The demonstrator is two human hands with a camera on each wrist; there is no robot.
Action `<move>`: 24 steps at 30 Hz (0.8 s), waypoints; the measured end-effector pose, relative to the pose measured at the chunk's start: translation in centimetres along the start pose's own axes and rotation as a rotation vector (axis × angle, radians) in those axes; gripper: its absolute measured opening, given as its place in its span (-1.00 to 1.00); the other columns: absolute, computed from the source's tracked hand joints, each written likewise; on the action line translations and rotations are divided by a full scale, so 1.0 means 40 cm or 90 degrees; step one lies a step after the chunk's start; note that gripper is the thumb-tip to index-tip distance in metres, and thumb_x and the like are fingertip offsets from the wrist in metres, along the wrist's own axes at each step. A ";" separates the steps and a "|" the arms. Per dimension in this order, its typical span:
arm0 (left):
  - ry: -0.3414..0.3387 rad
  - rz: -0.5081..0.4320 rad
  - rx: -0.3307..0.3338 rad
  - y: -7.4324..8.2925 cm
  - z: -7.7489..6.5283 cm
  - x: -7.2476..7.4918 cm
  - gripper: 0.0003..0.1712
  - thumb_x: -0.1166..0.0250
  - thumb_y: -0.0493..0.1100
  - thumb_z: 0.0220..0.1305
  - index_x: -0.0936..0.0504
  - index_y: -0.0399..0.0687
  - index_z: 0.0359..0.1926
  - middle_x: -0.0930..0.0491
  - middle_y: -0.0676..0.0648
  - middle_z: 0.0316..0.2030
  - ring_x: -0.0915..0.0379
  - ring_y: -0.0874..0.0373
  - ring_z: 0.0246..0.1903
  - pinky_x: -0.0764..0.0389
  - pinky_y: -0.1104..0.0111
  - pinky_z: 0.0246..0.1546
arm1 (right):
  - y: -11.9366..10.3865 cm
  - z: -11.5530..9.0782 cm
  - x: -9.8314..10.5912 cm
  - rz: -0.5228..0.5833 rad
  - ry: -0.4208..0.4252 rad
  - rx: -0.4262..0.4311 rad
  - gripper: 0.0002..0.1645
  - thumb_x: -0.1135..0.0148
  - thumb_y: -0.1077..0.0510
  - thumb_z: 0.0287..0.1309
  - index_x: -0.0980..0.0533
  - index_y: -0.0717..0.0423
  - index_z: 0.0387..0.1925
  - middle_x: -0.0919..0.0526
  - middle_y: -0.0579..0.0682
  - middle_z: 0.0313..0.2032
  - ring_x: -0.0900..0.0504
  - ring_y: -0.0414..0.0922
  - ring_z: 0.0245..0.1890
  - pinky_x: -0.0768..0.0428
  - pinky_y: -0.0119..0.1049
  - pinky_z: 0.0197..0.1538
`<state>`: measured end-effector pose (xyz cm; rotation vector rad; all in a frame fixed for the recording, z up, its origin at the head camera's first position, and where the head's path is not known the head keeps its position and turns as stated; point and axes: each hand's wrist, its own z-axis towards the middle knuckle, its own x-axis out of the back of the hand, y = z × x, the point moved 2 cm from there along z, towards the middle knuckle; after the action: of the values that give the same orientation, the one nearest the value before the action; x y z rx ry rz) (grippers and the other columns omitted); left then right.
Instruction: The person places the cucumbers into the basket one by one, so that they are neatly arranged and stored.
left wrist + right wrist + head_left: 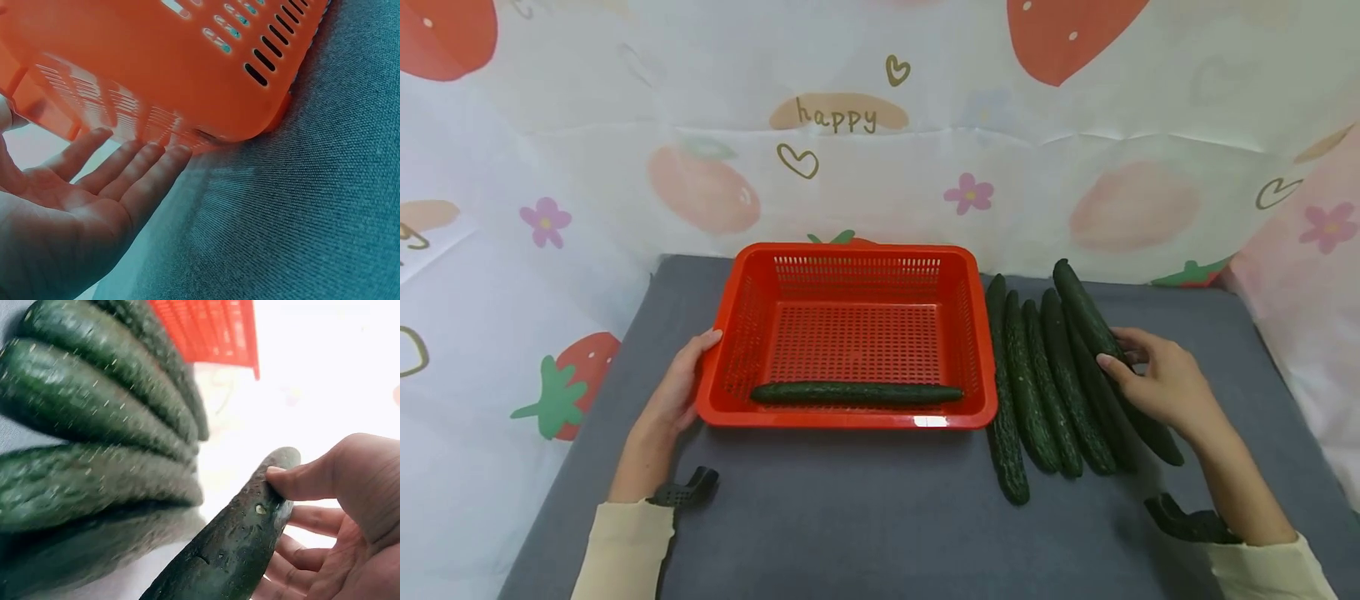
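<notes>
A red plastic basket [857,418] with slotted walls stands on the grey cloth, one cucumber [857,393] lying crosswise inside near its front wall. My left hand [673,383] holds the basket's left side, thumb at the rim and fingertips against the slotted outer wall [134,115]. On the right, my right hand [1161,379] grips a dark green cucumber [219,550] between thumb and fingers. This cucumber slants over the right end of a row of several cucumbers [1030,383], overlapping the nearest one in the head view.
The row of cucumbers lies close along the basket's right wall, the leftmost overlapping the rim's edge in the head view. Grey cloth [850,517] covers the table. Behind it hangs a white curtain [865,183] printed with strawberries, flowers and hearts.
</notes>
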<state>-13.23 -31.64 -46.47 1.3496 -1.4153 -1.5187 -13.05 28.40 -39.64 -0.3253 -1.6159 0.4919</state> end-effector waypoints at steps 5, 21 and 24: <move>0.010 0.006 0.000 0.002 -0.001 0.000 -0.66 0.15 0.04 0.72 -0.42 0.11 0.28 -0.66 0.15 -0.02 -0.67 0.33 -0.09 -0.75 0.46 -0.06 | -0.047 -0.003 0.009 0.027 0.004 0.026 -0.30 -0.19 -0.04 0.56 -0.36 0.33 0.48 -0.54 0.56 0.27 -0.59 0.51 0.19 -0.60 0.40 0.07; 0.016 0.022 0.010 0.005 -0.004 0.005 -0.66 0.15 0.08 0.73 -0.40 0.11 0.27 -0.64 0.15 -0.03 -0.65 0.33 -0.12 -0.74 0.47 -0.10 | -0.230 0.016 0.004 0.084 0.023 0.187 -0.42 -0.29 0.13 0.48 -0.46 0.17 0.43 -0.64 0.24 0.12 -0.59 0.14 0.07 -0.59 0.18 0.10; 0.011 0.015 0.011 0.003 -0.003 0.002 -0.66 0.15 0.07 0.73 -0.40 0.11 0.27 -0.64 0.15 -0.03 -0.64 0.33 -0.12 -0.73 0.47 -0.10 | -0.260 0.025 0.003 0.088 0.023 0.194 -0.43 -0.31 0.15 0.46 -0.48 0.15 0.42 -0.65 0.19 0.08 -0.58 0.09 0.04 -0.60 0.13 0.11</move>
<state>-13.15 -31.76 -46.34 1.3485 -1.4315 -1.4798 -13.25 19.34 -34.44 -0.2141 -1.4639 0.8226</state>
